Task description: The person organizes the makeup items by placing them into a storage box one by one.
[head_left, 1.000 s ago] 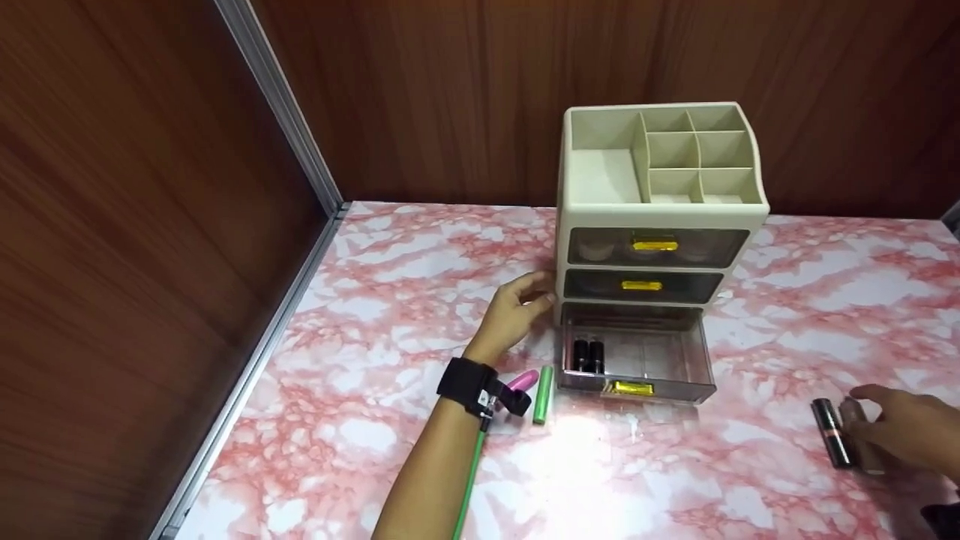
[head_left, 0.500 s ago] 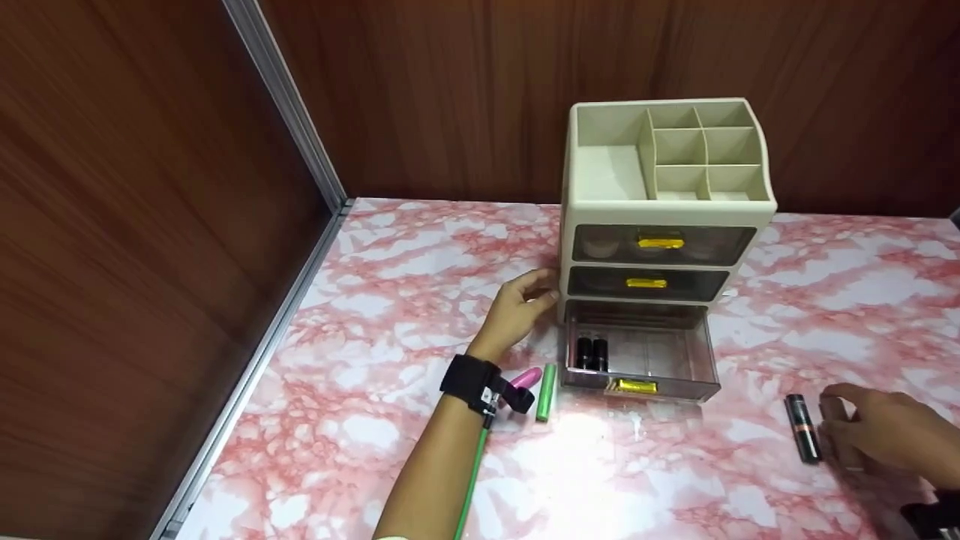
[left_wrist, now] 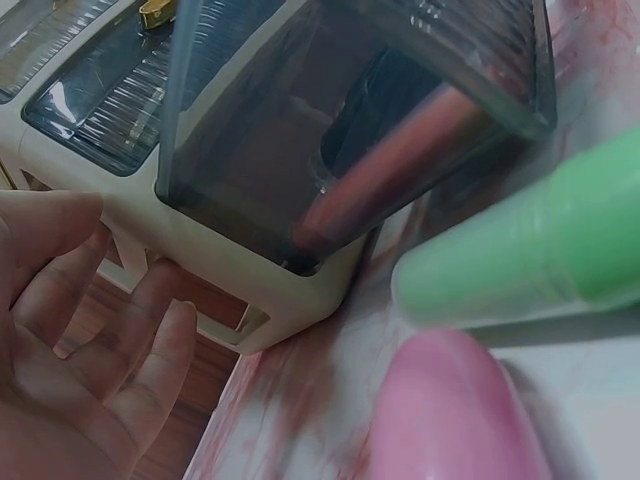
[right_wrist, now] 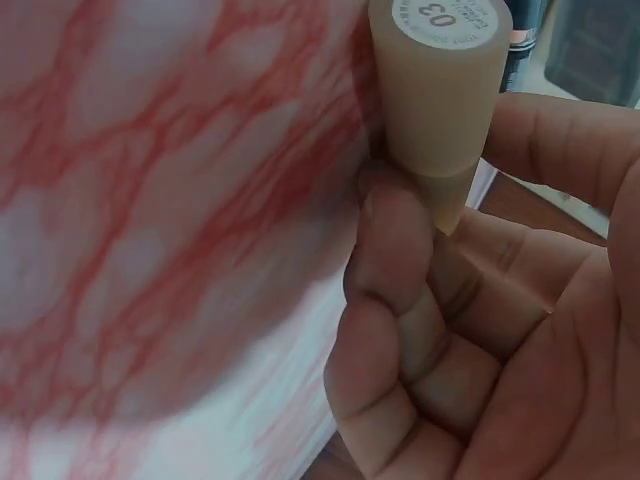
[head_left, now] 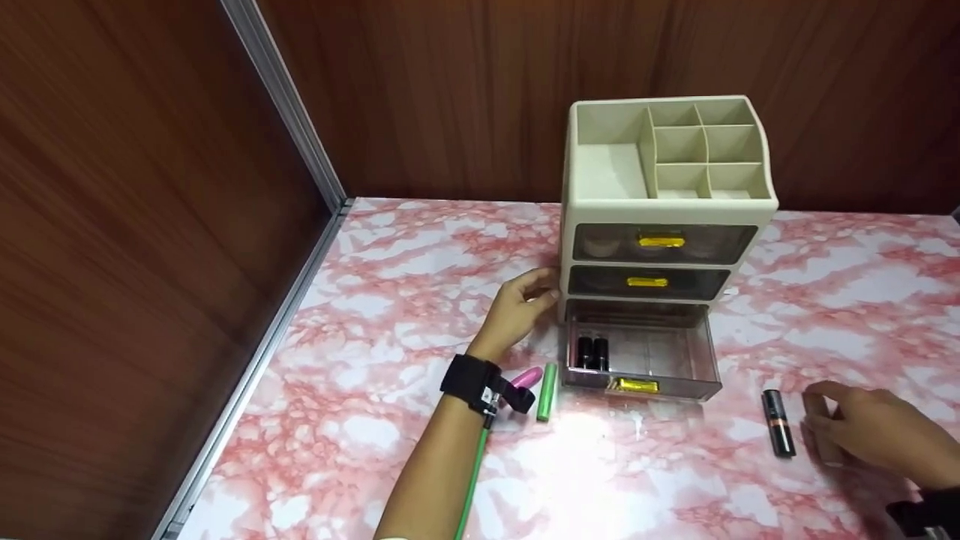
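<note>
My right hand (head_left: pixel 874 427) pinches a beige cosmetic tube (right_wrist: pixel 440 100) with a round "03" label on its end, low over the table. Just left of it lies a black lipstick tube (head_left: pixel 778 424) with a coppery band. My left hand (head_left: pixel 517 307) rests against the left side of a cream drawer organizer (head_left: pixel 675 214), its fingers loosely bent, as the left wrist view shows. The organizer's clear bottom drawer (head_left: pixel 686 390) is pulled out. Two black lipstick tubes (head_left: pixel 600 354) stand or lie at its left; I cannot tell which.
A green tube (head_left: pixel 547 392) and a pink rounded tube (head_left: pixel 527 377) lie beside the drawer, near my left wrist. Two upper drawers (head_left: pixel 649 282) with yellow handles are closed. Brown wood-grain panels (head_left: pixel 450 97) border the marbled table (head_left: pixel 390 300) behind and at left.
My right hand has moved left with the beige tube, and the black lipstick tube has slid left ahead of it. My left hand has stayed by the organizer.
</note>
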A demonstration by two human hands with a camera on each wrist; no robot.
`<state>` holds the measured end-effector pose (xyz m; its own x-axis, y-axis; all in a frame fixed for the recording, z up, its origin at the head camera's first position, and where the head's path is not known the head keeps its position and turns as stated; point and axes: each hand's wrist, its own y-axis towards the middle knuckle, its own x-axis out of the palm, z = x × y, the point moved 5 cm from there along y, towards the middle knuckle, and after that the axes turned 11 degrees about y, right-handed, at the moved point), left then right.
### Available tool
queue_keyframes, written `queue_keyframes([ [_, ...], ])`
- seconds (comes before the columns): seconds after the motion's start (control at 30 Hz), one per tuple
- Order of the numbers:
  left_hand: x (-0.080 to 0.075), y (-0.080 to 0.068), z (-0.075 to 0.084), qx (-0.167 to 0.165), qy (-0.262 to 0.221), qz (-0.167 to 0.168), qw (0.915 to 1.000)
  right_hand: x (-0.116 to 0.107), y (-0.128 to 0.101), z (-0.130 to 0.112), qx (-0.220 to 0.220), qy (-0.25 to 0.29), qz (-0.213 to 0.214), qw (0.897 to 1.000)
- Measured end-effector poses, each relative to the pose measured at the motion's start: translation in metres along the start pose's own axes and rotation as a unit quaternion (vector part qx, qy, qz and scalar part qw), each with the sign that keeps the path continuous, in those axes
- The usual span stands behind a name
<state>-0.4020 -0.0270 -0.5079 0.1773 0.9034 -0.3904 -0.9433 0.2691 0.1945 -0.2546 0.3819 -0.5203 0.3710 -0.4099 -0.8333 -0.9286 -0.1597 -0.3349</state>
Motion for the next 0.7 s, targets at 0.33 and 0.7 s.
queue_keyframes([
  [0.33,-0.001,0.000,-0.001,-0.003,0.001,0.000,1.0000,0.008,0.007,-0.033,-0.032,-0.015,0.079,0.996],
  [0.7,-0.001,0.001,0.000,0.004,-0.004,0.004,1.0000,0.028,0.021,-0.067,-0.051,-0.009,0.098,0.994],
])
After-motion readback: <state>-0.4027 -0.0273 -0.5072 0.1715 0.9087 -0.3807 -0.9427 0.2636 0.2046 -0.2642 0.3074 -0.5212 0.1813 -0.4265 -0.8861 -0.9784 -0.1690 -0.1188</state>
